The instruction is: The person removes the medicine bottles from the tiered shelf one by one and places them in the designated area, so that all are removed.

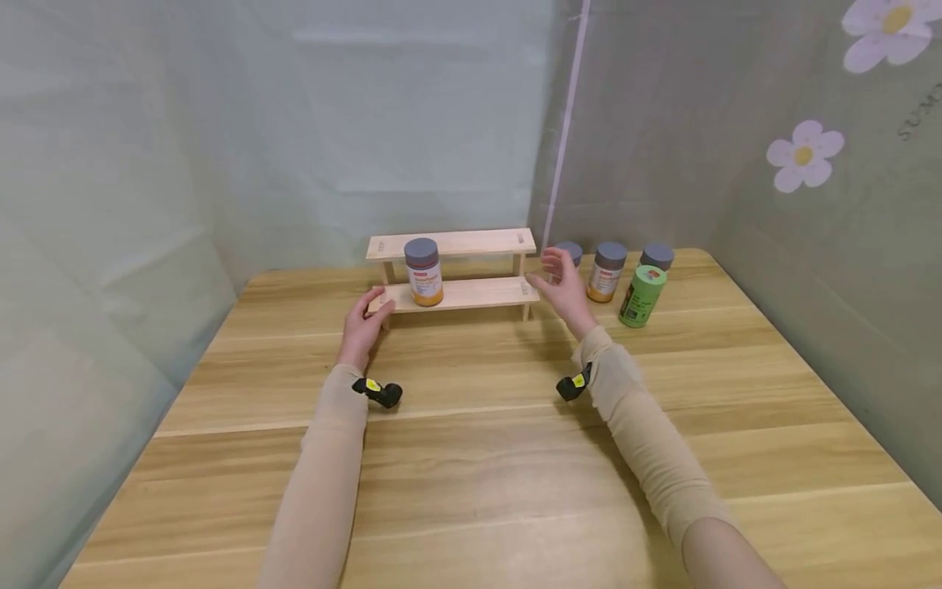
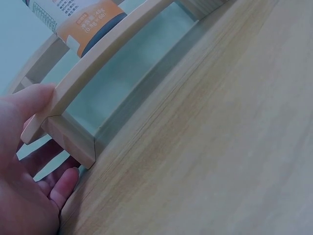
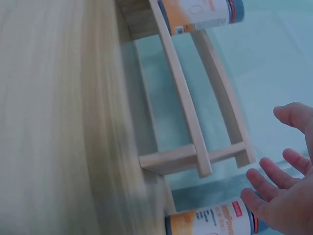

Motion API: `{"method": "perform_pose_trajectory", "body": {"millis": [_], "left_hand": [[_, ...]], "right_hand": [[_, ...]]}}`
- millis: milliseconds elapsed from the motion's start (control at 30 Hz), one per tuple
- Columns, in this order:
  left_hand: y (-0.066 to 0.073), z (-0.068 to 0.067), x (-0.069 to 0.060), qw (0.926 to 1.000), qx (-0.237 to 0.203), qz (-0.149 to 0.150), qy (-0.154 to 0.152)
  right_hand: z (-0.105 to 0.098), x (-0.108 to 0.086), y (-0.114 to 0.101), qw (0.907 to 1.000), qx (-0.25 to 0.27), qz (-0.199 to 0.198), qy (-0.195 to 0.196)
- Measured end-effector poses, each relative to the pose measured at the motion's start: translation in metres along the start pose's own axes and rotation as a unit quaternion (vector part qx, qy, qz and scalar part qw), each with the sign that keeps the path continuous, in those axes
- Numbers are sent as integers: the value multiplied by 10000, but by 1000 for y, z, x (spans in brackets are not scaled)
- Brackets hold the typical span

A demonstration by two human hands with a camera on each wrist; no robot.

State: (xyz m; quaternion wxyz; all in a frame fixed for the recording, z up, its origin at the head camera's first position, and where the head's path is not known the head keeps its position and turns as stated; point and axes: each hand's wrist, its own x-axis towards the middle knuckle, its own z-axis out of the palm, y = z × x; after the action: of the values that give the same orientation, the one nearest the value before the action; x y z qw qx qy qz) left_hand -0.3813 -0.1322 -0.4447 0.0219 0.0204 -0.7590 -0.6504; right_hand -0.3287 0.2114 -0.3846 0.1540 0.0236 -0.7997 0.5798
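A two-tier wooden display rack (image 1: 486, 292) stands at the back of the table. On the left part of its lower tier sits an upright supplement jar (image 1: 425, 278) with a grey lid and a white-and-orange label. My left hand (image 1: 361, 327) grips the left end of the lower tier; in the left wrist view, the thumb (image 2: 36, 98) lies against the board's end and the other fingers reach around the leg. By the rack's right end, my right hand (image 1: 565, 296) is held with fingers spread, apart from the wood and holding nothing in the right wrist view.
Right of the rack stand more grey-lidded jars: one (image 1: 570, 250) partly hidden by my right hand, one (image 1: 605, 274) beside it, and another (image 1: 657, 255) behind a green container (image 1: 642, 298). Fabric walls (image 1: 412, 123) enclose the wooden table (image 1: 456, 483).
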Motion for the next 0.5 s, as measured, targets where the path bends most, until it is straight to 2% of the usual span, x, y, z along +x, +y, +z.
{"method": "perform_pose_trajectory", "body": {"millis": [500], "left_hand": [[-2, 1, -1, 10000, 79, 18, 32]], "right_hand": [[26, -4, -1, 9989, 76, -236, -395]]}}
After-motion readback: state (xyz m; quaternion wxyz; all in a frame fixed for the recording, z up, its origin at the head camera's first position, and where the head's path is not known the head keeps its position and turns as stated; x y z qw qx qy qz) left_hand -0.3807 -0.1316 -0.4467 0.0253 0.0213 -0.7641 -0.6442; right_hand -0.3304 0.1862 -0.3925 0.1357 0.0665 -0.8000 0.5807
